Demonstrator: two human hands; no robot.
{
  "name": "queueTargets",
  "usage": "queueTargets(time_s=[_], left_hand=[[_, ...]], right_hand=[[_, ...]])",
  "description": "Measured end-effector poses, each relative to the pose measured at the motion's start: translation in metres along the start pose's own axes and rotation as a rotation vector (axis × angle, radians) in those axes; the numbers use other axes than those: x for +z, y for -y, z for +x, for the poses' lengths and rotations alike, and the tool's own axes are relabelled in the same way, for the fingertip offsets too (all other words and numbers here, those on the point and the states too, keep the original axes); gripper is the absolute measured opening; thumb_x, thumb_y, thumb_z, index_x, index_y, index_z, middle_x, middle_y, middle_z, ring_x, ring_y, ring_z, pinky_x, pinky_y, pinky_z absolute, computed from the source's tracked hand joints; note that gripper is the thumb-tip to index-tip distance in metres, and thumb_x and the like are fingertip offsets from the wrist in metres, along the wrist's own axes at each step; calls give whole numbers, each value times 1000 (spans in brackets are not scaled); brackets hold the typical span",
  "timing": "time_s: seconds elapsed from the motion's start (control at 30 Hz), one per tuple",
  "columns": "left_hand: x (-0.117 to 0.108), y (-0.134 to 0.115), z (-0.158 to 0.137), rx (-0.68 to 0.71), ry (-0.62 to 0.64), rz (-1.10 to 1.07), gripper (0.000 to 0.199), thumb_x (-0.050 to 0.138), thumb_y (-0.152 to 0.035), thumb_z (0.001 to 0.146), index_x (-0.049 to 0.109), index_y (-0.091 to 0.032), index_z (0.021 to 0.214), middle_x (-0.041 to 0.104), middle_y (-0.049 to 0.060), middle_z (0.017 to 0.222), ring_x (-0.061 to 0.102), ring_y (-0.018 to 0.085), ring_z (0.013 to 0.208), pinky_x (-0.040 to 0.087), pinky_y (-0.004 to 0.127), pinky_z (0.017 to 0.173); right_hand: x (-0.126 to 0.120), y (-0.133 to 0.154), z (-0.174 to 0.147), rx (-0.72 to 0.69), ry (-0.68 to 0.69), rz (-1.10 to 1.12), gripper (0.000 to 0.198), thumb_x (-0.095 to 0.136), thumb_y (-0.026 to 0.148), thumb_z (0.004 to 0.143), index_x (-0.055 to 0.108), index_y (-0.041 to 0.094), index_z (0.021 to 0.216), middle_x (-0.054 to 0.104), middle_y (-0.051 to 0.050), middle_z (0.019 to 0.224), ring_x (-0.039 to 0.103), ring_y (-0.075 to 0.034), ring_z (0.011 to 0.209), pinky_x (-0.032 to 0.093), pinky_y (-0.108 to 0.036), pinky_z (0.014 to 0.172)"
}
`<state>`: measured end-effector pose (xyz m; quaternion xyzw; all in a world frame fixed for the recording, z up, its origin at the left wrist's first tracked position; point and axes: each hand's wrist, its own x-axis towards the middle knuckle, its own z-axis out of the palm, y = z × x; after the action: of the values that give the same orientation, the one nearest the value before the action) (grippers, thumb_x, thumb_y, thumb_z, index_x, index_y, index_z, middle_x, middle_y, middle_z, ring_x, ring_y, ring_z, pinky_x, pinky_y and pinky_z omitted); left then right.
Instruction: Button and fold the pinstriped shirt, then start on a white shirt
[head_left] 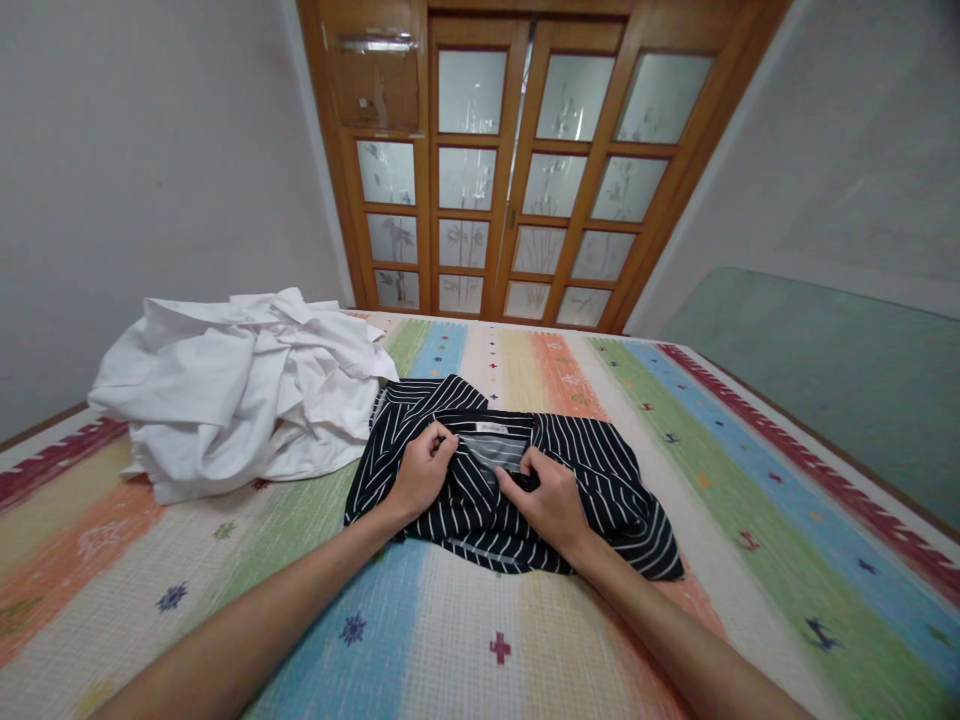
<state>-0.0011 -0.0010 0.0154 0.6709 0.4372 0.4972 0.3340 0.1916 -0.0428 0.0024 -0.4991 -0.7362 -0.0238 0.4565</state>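
Observation:
A black shirt with white stripes (pixel 600 455) lies bunched on the bed in front of me, its neckline facing up and a small white label (pixel 493 428) showing inside the collar. My left hand (pixel 421 470) pinches the cloth at the left side of the neck opening. On the other side, my right hand (pixel 551 500) has thumb and fingers closed on the front edge of the neckline. Grey inner fabric shows between the two hands. Part of the shirt's front is hidden behind my hands and forearms.
To the left, a crumpled heap of white cloth (pixel 247 390) touches the shirt's left edge. A striped, multicoloured bedspread (pixel 457 640) covers the bed. Wooden doors with glass panes (pixel 517 170) stand beyond the far edge. A pale green panel (pixel 817 350) leans at the right wall.

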Motion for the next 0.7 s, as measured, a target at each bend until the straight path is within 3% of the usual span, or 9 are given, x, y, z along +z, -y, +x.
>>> queueTargets(time_s=[0.23, 0.37, 0.47, 0.53, 0.63, 0.7], left_hand=[[-12, -5, 4, 3, -126, 36, 27, 47, -39, 88, 46, -20, 68, 45, -4, 62, 44, 11, 57, 39, 23, 57], [-23, -12, 3, 78, -91, 200, 26, 49, -34, 87, 46, -20, 66, 47, -4, 61, 47, 12, 57, 40, 24, 60], [-24, -17, -4, 260, -112, 396, 5, 54, -21, 83, 54, -19, 78, 57, 1, 76, 55, 17, 75, 46, 31, 74], [-21, -19, -9, 459, -108, 512, 19, 51, -8, 79, 58, -19, 92, 61, 6, 99, 55, 23, 98, 44, 40, 90], [-13, -22, -15, 707, 198, 531, 42, 42, 3, 77, 58, -19, 108, 60, 8, 114, 53, 22, 110, 43, 42, 97], [-9, -22, -18, 709, 402, 481, 44, 43, 2, 76, 57, -18, 113, 63, 8, 110, 57, 21, 105, 47, 40, 93]], right_hand=[[-12, -27, 10, 60, -124, -73, 39, 50, 35, 92, 31, 23, 60, 34, 6, 52, 36, -11, 46, 31, -25, 51], [-30, -28, 15, 55, -187, -177, 31, 52, 34, 91, 41, 22, 65, 45, 2, 62, 44, -14, 54, 36, -26, 55], [-36, -12, 11, -31, -137, -213, 13, 52, 29, 91, 56, 18, 83, 56, -6, 85, 55, -17, 69, 41, -26, 58], [-34, 1, 8, -95, -48, -198, 12, 50, 23, 92, 60, 18, 94, 59, -8, 96, 58, -17, 72, 43, -26, 59], [-27, 15, 5, -153, 130, -61, 20, 47, 13, 87, 62, 18, 99, 62, -7, 97, 61, -18, 78, 46, -26, 66], [-23, 19, 5, -129, 243, 59, 25, 48, 9, 81, 63, 18, 99, 64, -5, 91, 61, -18, 79, 48, -27, 70]])
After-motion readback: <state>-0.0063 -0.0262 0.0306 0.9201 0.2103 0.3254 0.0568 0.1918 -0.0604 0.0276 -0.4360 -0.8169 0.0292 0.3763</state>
